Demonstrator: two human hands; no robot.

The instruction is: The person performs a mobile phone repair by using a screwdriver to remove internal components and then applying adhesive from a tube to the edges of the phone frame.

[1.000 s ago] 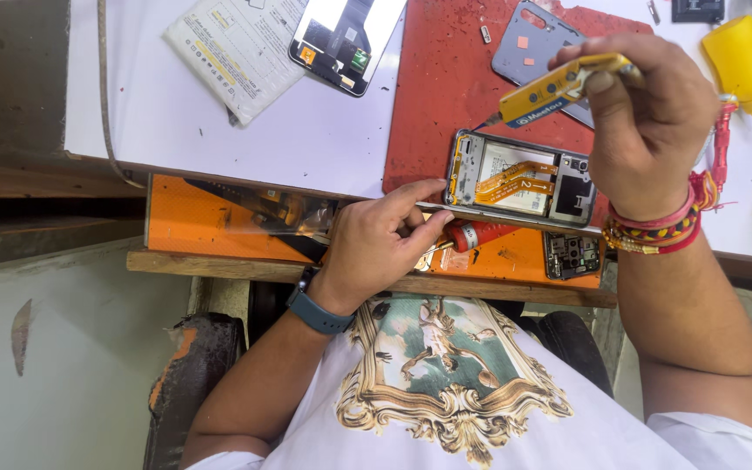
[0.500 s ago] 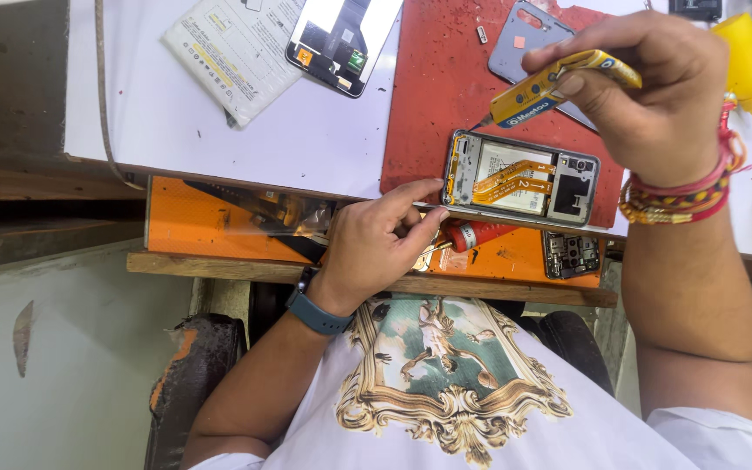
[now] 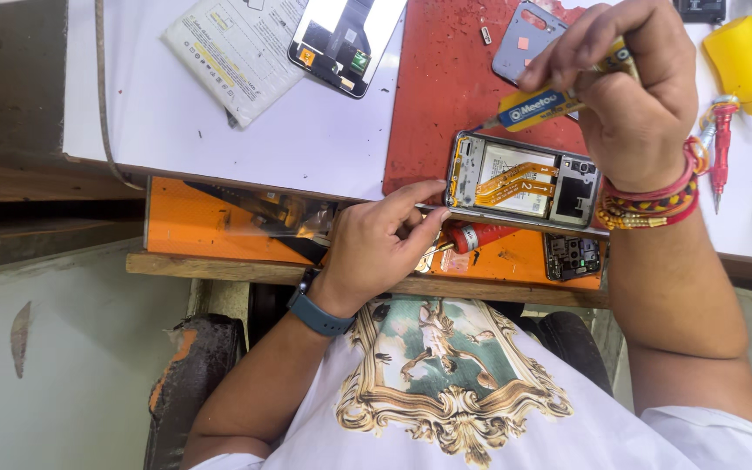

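Since the earlier frames the right hand [image 3: 633, 91] has drawn in over the bench, bringing the tip of its yellow-and-blue screwdriver [image 3: 540, 106] down from above the mat to the upper left corner of the opened phone [image 3: 524, 181]. That hand is closed around the screwdriver's handle, fingers wrapped over it, with red and beaded bracelets [image 3: 650, 200] at the wrist. The phone lies with its back off at the near edge of the red work mat [image 3: 446, 96], its battery and an orange ribbon cable showing. The left hand [image 3: 376, 248] has hardly shifted: its thumb and forefinger press against the phone's left edge, steadying it, and a blue wristband [image 3: 319, 312] sits on that wrist. The fingers may be pinching a small part as well, though they hide it. Just below the phone, in the open orange drawer [image 3: 219, 231], lies a red-handled tool [image 3: 480, 235]. The grey back cover [image 3: 524, 39] rests on the mat above the phone, partly under the right hand. A detached screen [image 3: 341, 39] and a white flat pack [image 3: 232, 52] lie on the white tabletop [image 3: 132, 113] to the left, and a yellow bottle [image 3: 741, 61] stands at the right.
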